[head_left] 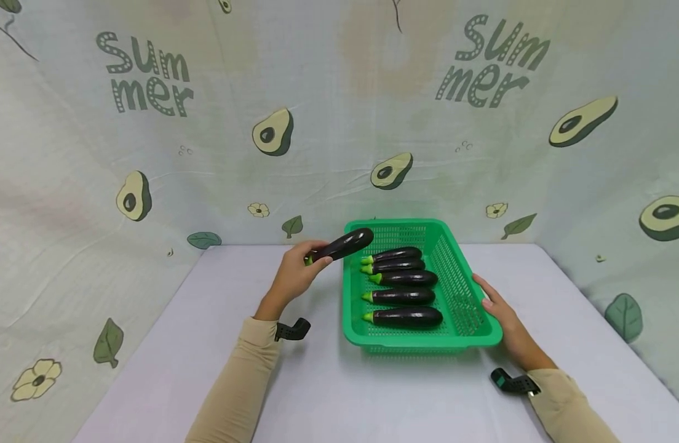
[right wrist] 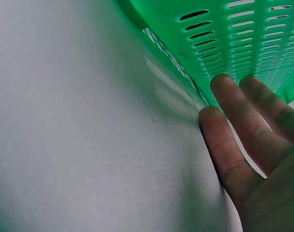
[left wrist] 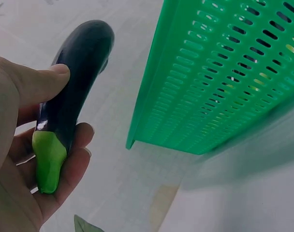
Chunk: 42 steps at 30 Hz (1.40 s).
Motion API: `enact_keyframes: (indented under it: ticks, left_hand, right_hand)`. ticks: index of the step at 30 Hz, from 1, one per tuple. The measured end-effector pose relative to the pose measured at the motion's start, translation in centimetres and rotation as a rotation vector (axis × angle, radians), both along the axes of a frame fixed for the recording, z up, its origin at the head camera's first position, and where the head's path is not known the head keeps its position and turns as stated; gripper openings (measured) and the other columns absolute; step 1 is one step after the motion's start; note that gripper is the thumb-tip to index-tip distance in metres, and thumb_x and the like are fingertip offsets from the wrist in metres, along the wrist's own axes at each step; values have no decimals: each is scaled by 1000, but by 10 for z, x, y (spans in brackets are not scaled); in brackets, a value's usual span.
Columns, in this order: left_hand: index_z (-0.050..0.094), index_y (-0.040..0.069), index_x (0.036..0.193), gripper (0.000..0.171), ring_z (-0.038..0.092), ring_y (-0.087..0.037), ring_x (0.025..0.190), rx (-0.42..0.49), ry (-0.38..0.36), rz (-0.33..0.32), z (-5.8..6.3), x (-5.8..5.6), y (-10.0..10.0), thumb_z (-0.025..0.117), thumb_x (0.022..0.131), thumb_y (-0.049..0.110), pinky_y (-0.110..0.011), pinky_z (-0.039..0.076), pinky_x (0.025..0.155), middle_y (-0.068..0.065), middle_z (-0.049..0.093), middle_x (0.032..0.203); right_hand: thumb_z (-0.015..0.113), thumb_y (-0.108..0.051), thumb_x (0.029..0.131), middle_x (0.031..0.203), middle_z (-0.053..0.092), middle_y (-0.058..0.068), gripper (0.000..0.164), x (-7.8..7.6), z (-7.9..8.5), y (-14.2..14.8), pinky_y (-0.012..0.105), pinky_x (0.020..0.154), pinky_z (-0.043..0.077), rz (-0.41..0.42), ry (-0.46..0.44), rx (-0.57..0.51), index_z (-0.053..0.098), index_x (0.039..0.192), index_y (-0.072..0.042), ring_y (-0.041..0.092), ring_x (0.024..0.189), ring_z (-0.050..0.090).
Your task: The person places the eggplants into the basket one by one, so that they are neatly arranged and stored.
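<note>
My left hand (head_left: 295, 275) holds a dark purple eggplant (head_left: 346, 244) near its green stem end, thumb on one side and fingers round the other. The eggplant's rounded tip overlaps the left rim of a green plastic basket (head_left: 347, 307) in the head view. In the left wrist view, the held eggplant (left wrist: 79, 72) is beside the basket's slotted outer wall (left wrist: 185, 96). Several eggplants (head_left: 407, 317) lie in a column inside the basket, green stems to the left. My right hand (head_left: 508, 323) rests at the basket's right side, its extended fingers (right wrist: 234, 106) against the slotted outer wall.
The basket stands on a white-covered table (head_left: 328, 394). Behind and at both sides hangs a pale cloth (head_left: 328, 80) printed with avocados, leaves and lettering. A black wrist-camera mount (head_left: 293, 330) sits at the left cuff, another mount (head_left: 515, 383) at the right.
</note>
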<state>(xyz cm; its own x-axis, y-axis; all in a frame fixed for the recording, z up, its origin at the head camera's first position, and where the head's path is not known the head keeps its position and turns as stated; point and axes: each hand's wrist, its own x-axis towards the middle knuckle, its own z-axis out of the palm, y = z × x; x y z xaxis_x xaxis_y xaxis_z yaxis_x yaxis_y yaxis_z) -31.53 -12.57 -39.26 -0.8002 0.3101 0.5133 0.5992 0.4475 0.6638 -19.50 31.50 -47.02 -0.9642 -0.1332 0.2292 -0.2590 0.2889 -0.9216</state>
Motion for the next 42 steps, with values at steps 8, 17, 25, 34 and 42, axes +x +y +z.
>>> enact_keyframes:
  ticks: [8, 17, 25, 34, 42]
  left_hand:
    - [68, 12, 126, 35, 55, -19, 85, -18, -17, -27, 5, 10, 5, 71, 96, 30, -35, 48, 68, -2, 67, 105]
    - [66, 12, 131, 37, 55, -19, 91, -31, -42, -74, 10, 18, 16, 69, 98, 27, -34, 49, 74, -2, 66, 118]
    - [64, 11, 133, 37, 57, -18, 100, -57, -8, -96, 9, 19, 22, 68, 98, 21, -38, 50, 82, -4, 64, 125]
    - [65, 11, 132, 35, 58, -16, 103, -62, -29, -153, 9, 23, 32, 68, 98, 19, -36, 51, 84, -3, 63, 128]
    - [67, 10, 129, 33, 57, -16, 97, -90, -53, -170, 10, 30, 40, 70, 97, 18, -33, 49, 81, -2, 66, 122]
  right_hand:
    - [29, -31, 110, 166, 9, 10, 54, 4, 0, -3, 17, 99, 19, -1, 12, 5, 17, 163, -27, -2, 138, 17]
    - [28, -32, 110, 166, 10, 12, 54, 5, -2, -2, 17, 98, 22, -3, 2, 12, 16, 163, -28, -1, 136, 20]
    - [28, -29, 110, 166, 10, 8, 54, 4, 0, -3, 12, 96, 21, 11, 34, -5, 16, 163, -25, -2, 137, 19]
    - [28, -28, 110, 166, 11, 7, 54, 1, 0, -2, 10, 96, 22, 15, 42, -9, 17, 163, -25, -1, 137, 20]
    - [29, -28, 110, 166, 9, 11, 55, 2, 1, -3, 15, 97, 21, 8, 26, -9, 15, 163, -24, -1, 137, 18]
